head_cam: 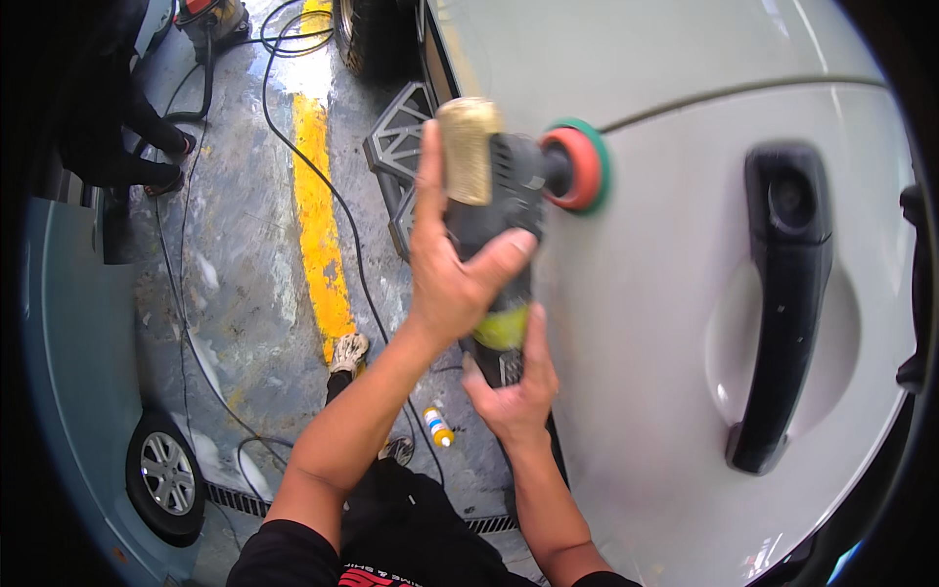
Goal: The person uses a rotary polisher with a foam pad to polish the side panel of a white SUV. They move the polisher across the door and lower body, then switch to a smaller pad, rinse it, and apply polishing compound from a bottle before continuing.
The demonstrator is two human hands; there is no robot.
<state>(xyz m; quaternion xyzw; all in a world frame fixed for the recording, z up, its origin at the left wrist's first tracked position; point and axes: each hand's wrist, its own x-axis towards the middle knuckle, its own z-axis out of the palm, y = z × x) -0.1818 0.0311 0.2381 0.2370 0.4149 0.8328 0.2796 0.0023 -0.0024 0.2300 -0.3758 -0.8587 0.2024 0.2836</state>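
Note:
Both hands hold an electric car polisher [480, 227] with a dark body and a gold-coloured cover over its head. My left hand [444, 282] wraps the body behind the head, thumb on top. My right hand [519, 403] grips the rear end, just past a yellow-green band. The orange backing plate and green-edged polishing pad [585, 169] face the white car body panel [638, 308], close below a panel seam. Motion blur hides whether the pad touches the paint. Right of the tool, a black door handle [781, 315] crosses a rounded recess.
A yellow-and-white bottle [439, 427] lies on the floor. Black cords [345, 198] run across a yellow stripe [315, 191]. A grey metal side step [403, 158] juts from the white car. Left are another person's legs [143, 139], a machine [213, 26] and a blue car [81, 330].

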